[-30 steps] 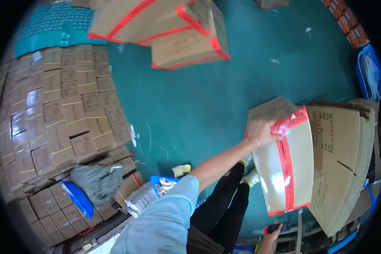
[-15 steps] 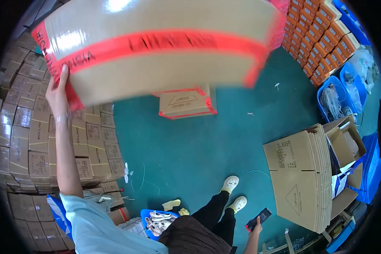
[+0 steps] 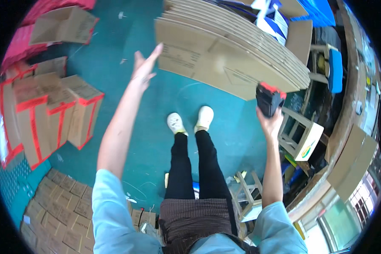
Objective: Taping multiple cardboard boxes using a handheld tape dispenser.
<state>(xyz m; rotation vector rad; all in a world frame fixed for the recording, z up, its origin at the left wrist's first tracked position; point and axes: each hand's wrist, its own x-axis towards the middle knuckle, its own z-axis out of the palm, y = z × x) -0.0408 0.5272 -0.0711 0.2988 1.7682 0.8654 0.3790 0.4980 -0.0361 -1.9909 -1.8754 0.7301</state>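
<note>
Near cardboard [image 3: 216,63], left hand [image 3: 143,75] spread; right hand [image 3: 271,122] clasping, apparently, black-red tool [image 3: 269,100]

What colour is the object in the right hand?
The object is black and red, best seen in the head view.

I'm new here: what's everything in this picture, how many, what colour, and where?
Held object: one, black and red, right of centre
Flattened cartons: one stack, brown, top centre to right
Taped cartons: at least four, brown with red tape, left
Open carton: one, brown, upper left
Small cartons: many, brown, lower left
Pink material: count unclear, upper left
Stools: at least two, pale, right
Floor: one, green, middle
Shoes: two, white, centre
Legs: two, black-clad, lower centre
Left hand: one, bare, empty, left of centre
Right hand: one, bare, around held object
</note>
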